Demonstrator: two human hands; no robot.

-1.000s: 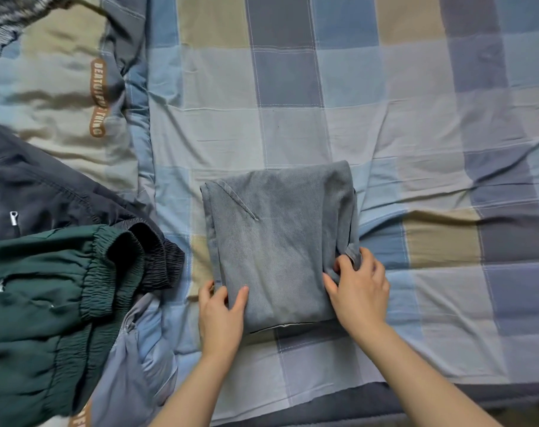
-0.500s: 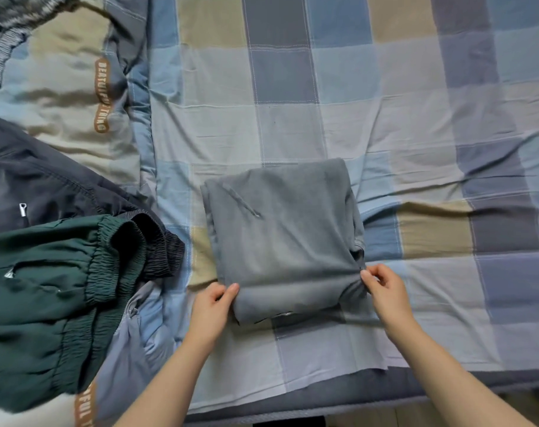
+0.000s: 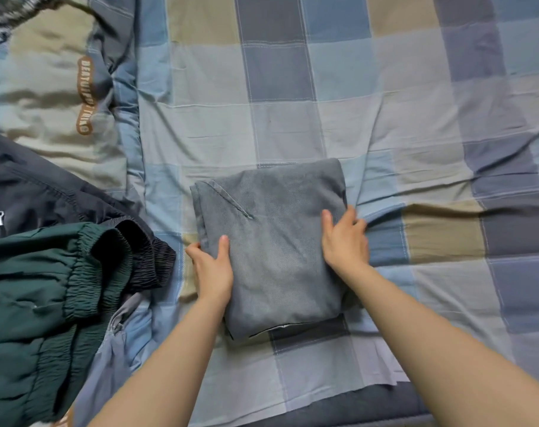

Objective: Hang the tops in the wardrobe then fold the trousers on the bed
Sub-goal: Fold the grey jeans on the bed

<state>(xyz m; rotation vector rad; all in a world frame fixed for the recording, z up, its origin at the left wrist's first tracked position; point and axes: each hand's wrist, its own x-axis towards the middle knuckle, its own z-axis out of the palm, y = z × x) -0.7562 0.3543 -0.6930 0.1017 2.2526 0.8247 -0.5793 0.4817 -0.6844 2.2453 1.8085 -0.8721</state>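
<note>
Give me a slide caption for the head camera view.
Both hands, left hand and right hand, grip the sides of folded grey trousers on checked bedsheet.

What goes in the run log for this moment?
stage: trousers fold | grey folded trousers on checked bedsheet | left hand, right hand gripping sides

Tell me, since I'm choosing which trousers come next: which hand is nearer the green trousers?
Left. The left hand rests on the folded grey trousers' left edge, beside the green trousers. The right hand holds the grey pair's far right edge.
</note>
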